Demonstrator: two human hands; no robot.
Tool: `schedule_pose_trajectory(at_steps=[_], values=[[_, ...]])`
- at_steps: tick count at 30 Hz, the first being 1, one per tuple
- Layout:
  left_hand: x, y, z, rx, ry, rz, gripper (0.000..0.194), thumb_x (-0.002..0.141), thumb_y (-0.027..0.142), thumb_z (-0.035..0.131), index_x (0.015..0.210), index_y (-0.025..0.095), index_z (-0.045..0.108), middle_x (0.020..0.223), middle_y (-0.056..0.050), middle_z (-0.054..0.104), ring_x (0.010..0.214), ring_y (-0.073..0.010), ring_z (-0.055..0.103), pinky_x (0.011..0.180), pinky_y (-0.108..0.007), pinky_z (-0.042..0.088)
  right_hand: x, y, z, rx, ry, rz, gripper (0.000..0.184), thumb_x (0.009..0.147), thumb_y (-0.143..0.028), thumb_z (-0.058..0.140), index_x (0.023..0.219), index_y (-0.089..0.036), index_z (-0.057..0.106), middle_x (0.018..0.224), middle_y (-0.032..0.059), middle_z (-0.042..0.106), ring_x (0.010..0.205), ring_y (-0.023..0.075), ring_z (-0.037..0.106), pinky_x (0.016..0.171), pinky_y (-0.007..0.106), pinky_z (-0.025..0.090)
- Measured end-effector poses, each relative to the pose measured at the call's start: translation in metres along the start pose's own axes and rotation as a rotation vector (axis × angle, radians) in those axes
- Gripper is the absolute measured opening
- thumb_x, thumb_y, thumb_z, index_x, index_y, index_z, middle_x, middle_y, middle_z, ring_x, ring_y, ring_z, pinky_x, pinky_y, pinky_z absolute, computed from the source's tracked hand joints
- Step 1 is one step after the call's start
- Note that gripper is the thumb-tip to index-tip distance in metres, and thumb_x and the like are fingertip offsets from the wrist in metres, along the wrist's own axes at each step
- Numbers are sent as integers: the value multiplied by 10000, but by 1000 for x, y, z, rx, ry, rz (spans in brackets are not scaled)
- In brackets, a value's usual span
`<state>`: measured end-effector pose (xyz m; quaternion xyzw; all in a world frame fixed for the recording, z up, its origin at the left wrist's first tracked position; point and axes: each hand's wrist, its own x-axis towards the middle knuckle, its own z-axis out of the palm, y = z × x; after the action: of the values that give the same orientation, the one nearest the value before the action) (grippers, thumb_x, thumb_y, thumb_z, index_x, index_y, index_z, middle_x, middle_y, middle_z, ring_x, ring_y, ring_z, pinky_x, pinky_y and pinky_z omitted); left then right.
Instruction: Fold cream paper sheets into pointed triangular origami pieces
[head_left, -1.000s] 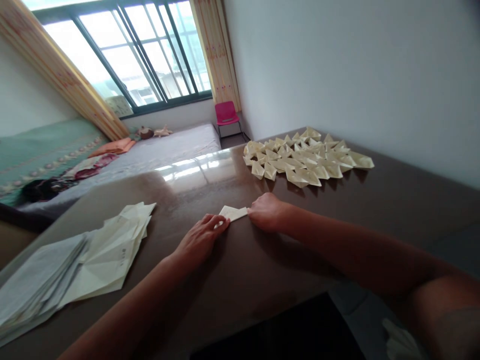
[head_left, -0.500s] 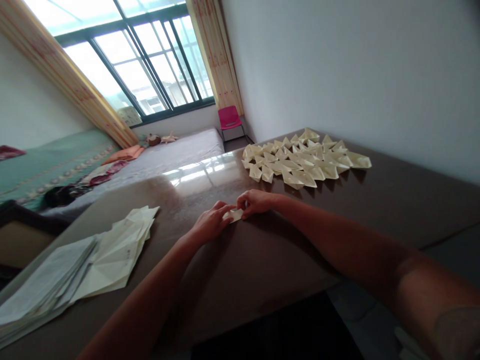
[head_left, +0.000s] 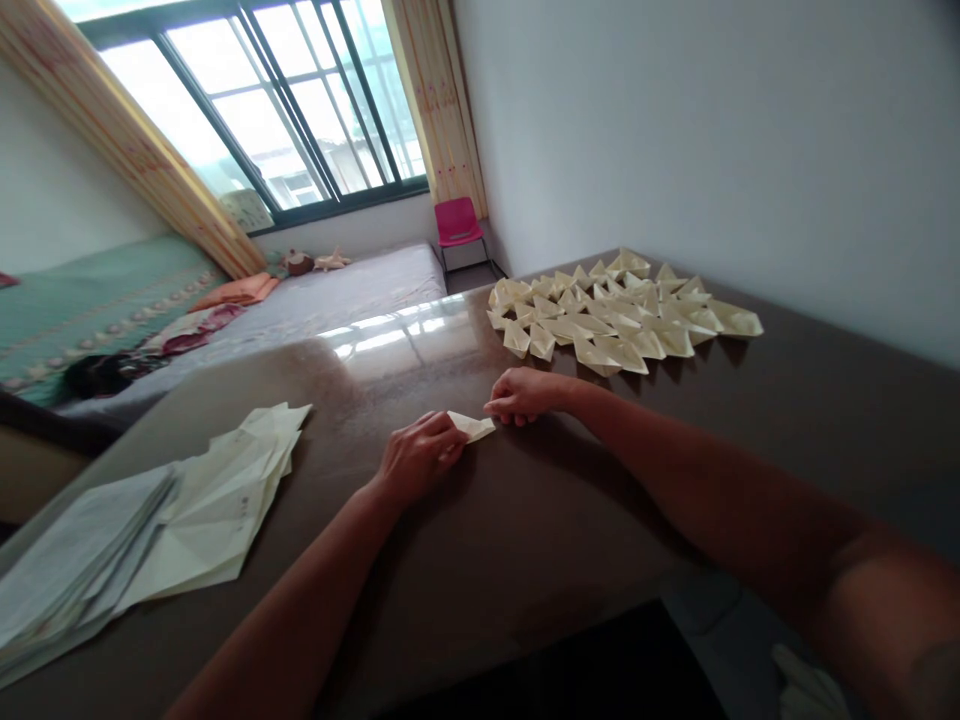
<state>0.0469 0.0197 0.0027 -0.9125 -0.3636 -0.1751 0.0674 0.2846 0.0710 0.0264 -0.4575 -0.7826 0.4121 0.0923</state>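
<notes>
A small cream folded paper piece [head_left: 472, 426] lies on the dark glossy table [head_left: 525, 530] between my hands. My left hand [head_left: 417, 455] rests on its left end with fingers curled over it. My right hand [head_left: 525, 394] sits just beyond its right tip, fingers curled and pressed down at the paper's edge. Both forearms reach in from the bottom of the view.
Several finished folded paper boats [head_left: 622, 318] are spread at the table's far right by the white wall. A stack of flat sheets [head_left: 142, 535] lies at the left. Beyond the table are a bed [head_left: 300, 305], a pink chair [head_left: 456, 222] and a window.
The paper has gone from a flat strip to a smaller pointed shape. My hands drew together over it, then my right hand shifted slightly right and away.
</notes>
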Motion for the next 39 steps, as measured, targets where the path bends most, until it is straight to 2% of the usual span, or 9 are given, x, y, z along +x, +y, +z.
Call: schedule_pose_trajectory(at_steps=[5,9,13,16,20,25,30,36,39], values=[[2,5,-2,78,16,57,221,920,289,476,952,260,692,880,-22,653,857,-163,521,620,-247,395,2,-1,5,17,-9,-26,147,733,-252,669,797,-123,699,628,10,659,514,82,565,457,159,375],[6,7,-2,74,-17,22,281,929,346,464,1142,314,643,944,-20,652,891,-175,516,629,-256,423,4,1,6,26,17,-83,154,708,-197,658,828,-115,710,603,-1,644,503,84,556,453,157,365],[8,8,-2,59,-67,5,285,941,367,436,1117,313,654,955,-20,642,912,-181,511,662,-267,450,3,-1,5,-88,9,-163,196,727,-196,620,862,-115,736,585,4,634,519,97,564,485,166,385],[8,11,0,59,-71,-23,297,955,340,399,1087,286,660,960,-30,632,922,-184,507,704,-278,470,-3,-4,0,-210,-69,-254,265,730,-136,579,936,-136,745,641,8,661,587,105,581,551,172,404],[9,16,4,57,-17,-111,333,949,337,410,1235,251,557,1083,-52,601,999,-199,501,781,-306,493,-9,-8,-6,-337,-112,-316,276,712,-170,630,965,-161,739,793,14,704,676,119,589,590,181,395],[10,18,6,18,-2,-109,260,946,328,418,1084,222,611,1089,-62,578,1006,-197,493,817,-312,481,-4,-8,7,-350,56,-264,205,833,-269,563,906,-159,719,778,24,701,670,122,586,598,197,379],[8,16,5,21,-83,-20,312,975,302,358,1082,284,650,973,-39,607,890,-163,504,712,-258,452,2,-9,19,-411,208,-130,295,781,-323,661,1017,-146,639,906,70,700,764,156,611,613,208,383],[10,27,-2,137,-183,-41,324,973,319,360,1167,255,612,860,-42,585,832,-174,501,687,-263,446,-8,-21,15,-553,179,-107,149,794,-300,637,872,-199,713,883,66,716,827,195,635,674,235,393],[10,32,-2,152,-193,-63,329,971,332,357,1173,246,602,883,-46,579,826,-172,511,705,-273,455,-14,-28,14,-629,240,-77,152,794,-259,612,886,-208,722,934,82,714,866,215,636,676,248,397]])
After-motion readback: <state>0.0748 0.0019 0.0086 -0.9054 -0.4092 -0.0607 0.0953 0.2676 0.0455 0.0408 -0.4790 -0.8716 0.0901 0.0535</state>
